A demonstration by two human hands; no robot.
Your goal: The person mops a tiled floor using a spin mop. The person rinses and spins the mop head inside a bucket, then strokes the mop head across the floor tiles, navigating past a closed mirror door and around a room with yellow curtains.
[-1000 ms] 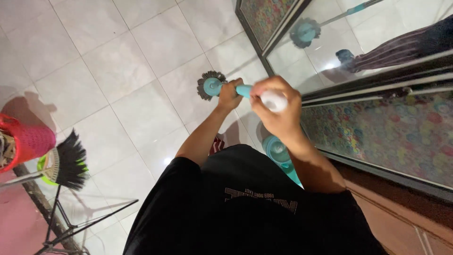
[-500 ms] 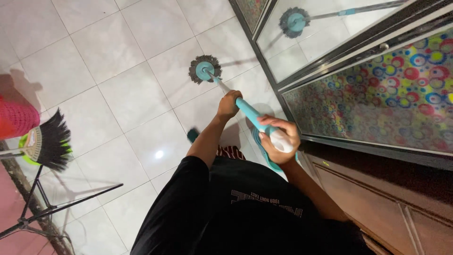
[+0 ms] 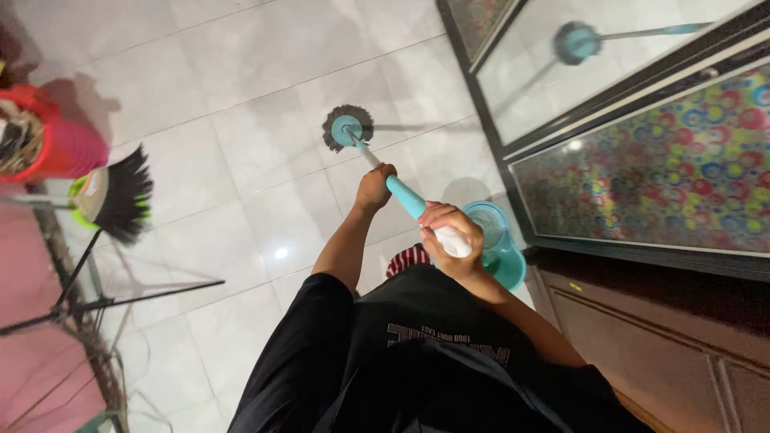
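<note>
Mop (image 3: pixel 348 128) with round grey head flat on pale tiled floor (image 3: pixel 241 160), teal handle slanting up, left hand (image 3: pixel 374 187) clamped mid-shaft and right hand (image 3: pixel 446 230) closed over white top grip: probably light, stiff in the pole, soft at the head, best held at those two spots.

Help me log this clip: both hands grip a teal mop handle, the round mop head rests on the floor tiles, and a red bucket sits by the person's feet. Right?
Not quite. In the head view the bucket is teal, not red. Everything else holds: left hand, right hand, mop handle, mop head, floor tiles.
</note>
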